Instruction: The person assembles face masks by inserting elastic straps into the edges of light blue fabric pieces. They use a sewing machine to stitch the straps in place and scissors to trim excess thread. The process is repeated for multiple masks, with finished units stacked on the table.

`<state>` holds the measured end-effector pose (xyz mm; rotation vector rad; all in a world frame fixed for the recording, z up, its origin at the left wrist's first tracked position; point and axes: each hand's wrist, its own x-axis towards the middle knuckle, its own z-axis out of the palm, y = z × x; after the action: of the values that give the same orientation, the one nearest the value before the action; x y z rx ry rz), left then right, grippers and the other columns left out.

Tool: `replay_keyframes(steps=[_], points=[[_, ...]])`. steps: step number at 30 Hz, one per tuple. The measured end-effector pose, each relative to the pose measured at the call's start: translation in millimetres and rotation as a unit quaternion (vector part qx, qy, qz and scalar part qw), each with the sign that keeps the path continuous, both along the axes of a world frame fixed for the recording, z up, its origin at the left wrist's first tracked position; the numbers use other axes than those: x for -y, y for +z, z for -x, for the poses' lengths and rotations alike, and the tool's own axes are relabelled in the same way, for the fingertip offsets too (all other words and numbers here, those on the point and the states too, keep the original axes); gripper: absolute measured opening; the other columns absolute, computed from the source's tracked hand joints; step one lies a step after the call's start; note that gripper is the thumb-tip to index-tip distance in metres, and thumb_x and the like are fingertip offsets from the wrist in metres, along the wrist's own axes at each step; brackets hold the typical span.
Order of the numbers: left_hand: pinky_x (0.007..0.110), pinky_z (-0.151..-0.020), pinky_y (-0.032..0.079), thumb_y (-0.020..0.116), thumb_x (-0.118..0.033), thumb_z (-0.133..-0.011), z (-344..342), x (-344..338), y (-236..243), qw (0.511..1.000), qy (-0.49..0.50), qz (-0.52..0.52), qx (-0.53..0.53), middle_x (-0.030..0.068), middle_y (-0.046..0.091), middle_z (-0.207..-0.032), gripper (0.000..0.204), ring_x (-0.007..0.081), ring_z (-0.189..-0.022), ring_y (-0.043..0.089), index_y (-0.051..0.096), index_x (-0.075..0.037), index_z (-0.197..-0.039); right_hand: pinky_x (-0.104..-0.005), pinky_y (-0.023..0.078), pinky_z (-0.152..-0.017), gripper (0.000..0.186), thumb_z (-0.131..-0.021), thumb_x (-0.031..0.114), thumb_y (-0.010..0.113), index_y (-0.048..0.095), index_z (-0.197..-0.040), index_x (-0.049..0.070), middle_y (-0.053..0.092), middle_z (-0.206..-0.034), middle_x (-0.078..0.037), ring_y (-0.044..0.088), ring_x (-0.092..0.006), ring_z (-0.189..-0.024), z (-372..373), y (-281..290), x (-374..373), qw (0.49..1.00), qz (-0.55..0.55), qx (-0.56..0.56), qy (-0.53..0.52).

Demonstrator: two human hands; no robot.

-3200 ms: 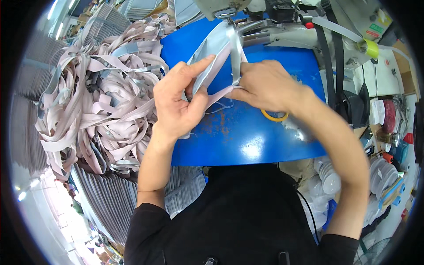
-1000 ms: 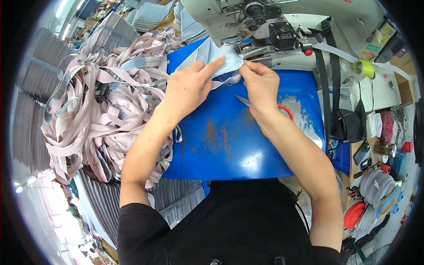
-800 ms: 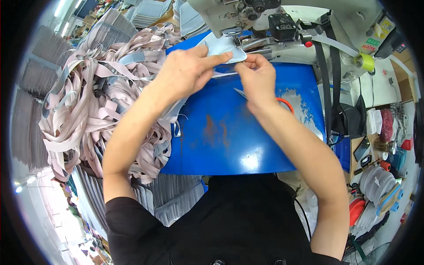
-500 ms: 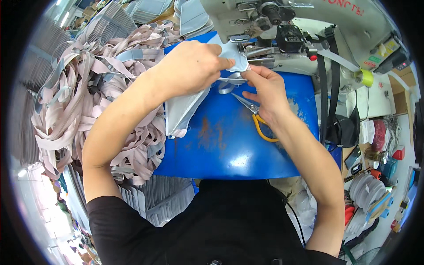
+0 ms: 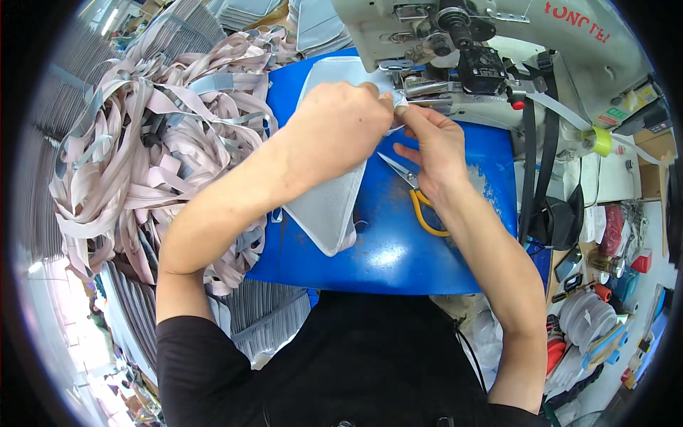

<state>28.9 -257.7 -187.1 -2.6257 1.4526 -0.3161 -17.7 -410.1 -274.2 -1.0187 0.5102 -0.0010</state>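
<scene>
My left hand (image 5: pixel 343 122) is closed over a pale grey-blue fabric panel (image 5: pixel 324 210), its fingertips near the panel's upper corner and hidden under the hand. My right hand (image 5: pixel 432 144) pinches that same corner with thumb and index finger, just beside the sewing machine's presser area (image 5: pixel 395 65); its other fingers are curled. The panel stretches from under the machine down across the blue work plate (image 5: pixel 387 274). Scissors with orange-yellow handles (image 5: pixel 421 213) lie just below my right hand. A narrow strip of trim shows by my fingers, its path partly hidden.
A tangled heap of pink and grey-blue binding strips (image 5: pixel 153 171) covers the left side, with stacked panels (image 5: pixel 274 313) below it and others (image 5: pixel 320 21) at the back. The sewing machine (image 5: pixel 548 50) spans the upper right. Black straps (image 5: pixel 548 164) hang beside tools and rolls on the right.
The panel has extended downward across the plate since half a second ago. My left hand has moved right, closer to my right hand. The scissors show more fully than in the earlier frames.
</scene>
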Motion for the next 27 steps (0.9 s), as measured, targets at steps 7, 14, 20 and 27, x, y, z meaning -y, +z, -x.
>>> replay_keyframes(steps=[7, 14, 20, 27], points=[[0.041, -0.058, 0.058, 0.068, -0.010, -0.085, 10, 6, -3, 1.000, 0.019, 0.017, -0.007, 0.0166, 0.069, -0.086, 0.035, 0.0341, -0.066, 0.071, 0.068, 0.003, -0.118, -0.0284, 0.055, -0.070, 0.018, -0.089, 0.021, 0.081, 0.076, -0.099, 0.006, 0.072, -0.091, 0.001, 0.066, -0.0091, -0.081, 4, -1, 3, 1.000, 0.001, 0.009, 0.007], [0.045, -0.056, 0.057, 0.064, -0.009, -0.084, 24, 30, -29, 0.993, 0.072, 0.093, -0.021, 0.0217, 0.069, -0.079, 0.021, 0.0372, -0.066, 0.071, 0.059, 0.006, -0.098, -0.0286, 0.054, -0.070, 0.021, -0.093, 0.021, 0.079, 0.078, -0.104, 0.004, 0.075, -0.096, -0.002, 0.067, -0.0102, -0.083, 9, 2, 3, 0.999, -0.032, 0.014, 0.013], [0.041, -0.065, 0.056, 0.061, -0.005, -0.088, 28, 28, -46, 0.946, 0.106, 0.285, -0.113, 0.0168, 0.069, -0.078, 0.027, 0.0319, -0.068, 0.071, 0.062, 0.007, -0.112, -0.0287, 0.053, -0.073, 0.028, -0.095, 0.018, 0.075, 0.074, -0.117, 0.001, 0.073, -0.097, -0.004, 0.065, -0.0117, -0.080, 21, -18, 11, 0.989, 0.077, 0.117, 0.038], [0.034, -0.072, 0.052, 0.059, 0.005, -0.089, 30, -8, -74, 0.857, 0.031, 0.434, -0.276, 0.0115, 0.061, -0.096, 0.048, 0.0230, -0.079, 0.062, 0.064, -0.001, -0.136, -0.0253, 0.050, -0.073, 0.035, -0.102, 0.016, 0.066, 0.066, -0.135, 0.003, 0.067, -0.091, -0.001, 0.058, -0.0063, -0.078, 53, -39, 6, 0.950, 0.229, 0.202, 0.062]])
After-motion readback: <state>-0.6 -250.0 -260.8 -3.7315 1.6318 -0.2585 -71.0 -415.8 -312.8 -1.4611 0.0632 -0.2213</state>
